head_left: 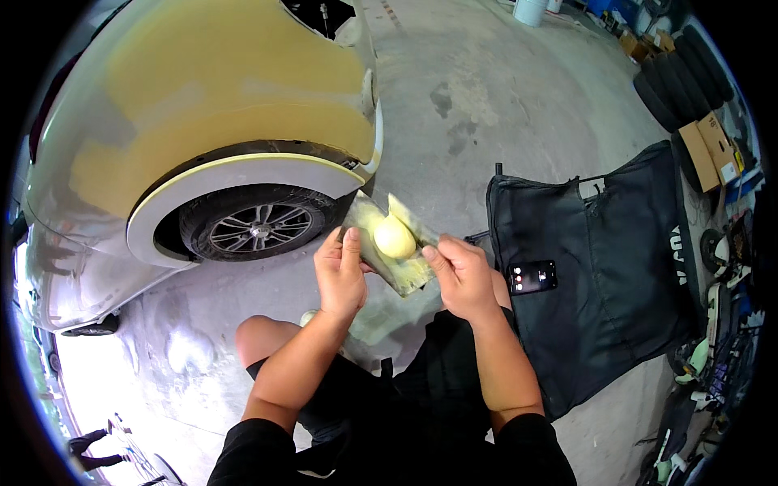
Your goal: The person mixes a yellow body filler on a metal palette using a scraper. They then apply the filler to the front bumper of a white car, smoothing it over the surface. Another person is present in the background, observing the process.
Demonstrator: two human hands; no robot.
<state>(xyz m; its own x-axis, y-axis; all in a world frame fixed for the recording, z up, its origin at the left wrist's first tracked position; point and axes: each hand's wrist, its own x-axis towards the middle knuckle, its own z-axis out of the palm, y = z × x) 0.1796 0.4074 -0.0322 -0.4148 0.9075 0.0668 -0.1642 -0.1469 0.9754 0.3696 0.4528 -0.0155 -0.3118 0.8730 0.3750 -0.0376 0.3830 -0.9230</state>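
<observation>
Between my hands is a thin, smeared mixing sheet [370, 217] with bent, uneven edges. On it sits a smooth, rounded lump of pale yellow putty [395, 237]. My left hand [340, 267] grips the left side of the sheet, thumb on top. At the lower right edge, my right hand [458, 271] is closed with its thumb pressed down. Whether it also holds a small spreader there I cannot make out. Just beyond the sheet stands a car with yellow filler patches on its body panel [235, 77], above a wheel [261, 229].
A black padded cover [600, 340] spreads out at my right, with a phone [532, 277] lying on it. Stacked tyres [677, 89] and a cardboard box [709, 150] stand at the far right. Loose parts line the right edge. A bicycle [138, 454] shows at lower left.
</observation>
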